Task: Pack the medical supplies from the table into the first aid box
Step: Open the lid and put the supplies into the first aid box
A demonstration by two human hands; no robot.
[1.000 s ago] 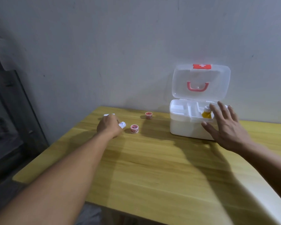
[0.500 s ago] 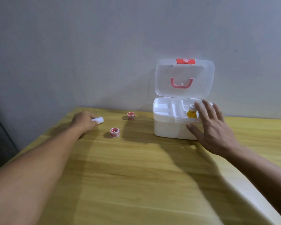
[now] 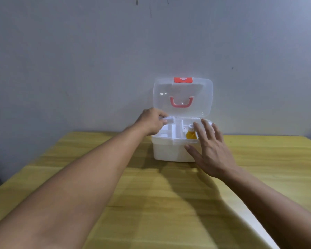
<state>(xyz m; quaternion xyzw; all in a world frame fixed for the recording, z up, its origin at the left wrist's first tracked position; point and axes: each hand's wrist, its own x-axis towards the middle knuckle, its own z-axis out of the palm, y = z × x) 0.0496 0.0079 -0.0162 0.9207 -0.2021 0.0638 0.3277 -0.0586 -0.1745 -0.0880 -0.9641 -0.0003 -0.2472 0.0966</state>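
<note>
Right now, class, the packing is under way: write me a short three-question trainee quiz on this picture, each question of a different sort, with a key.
1. True or false: the lid of the first aid box stands open.
2. Which hand holds the small white tube? A) left hand B) right hand C) neither
3. Fill in: the bottle already in the box tray holds a ______ coloured liquid.

Key:
1. True. The clear lid is tipped up against the wall.
2. A. The left hand grips the tube over the tray's left side; the right hand is open, fingers spread, at the box's front right.
3. Yellow.
</note>
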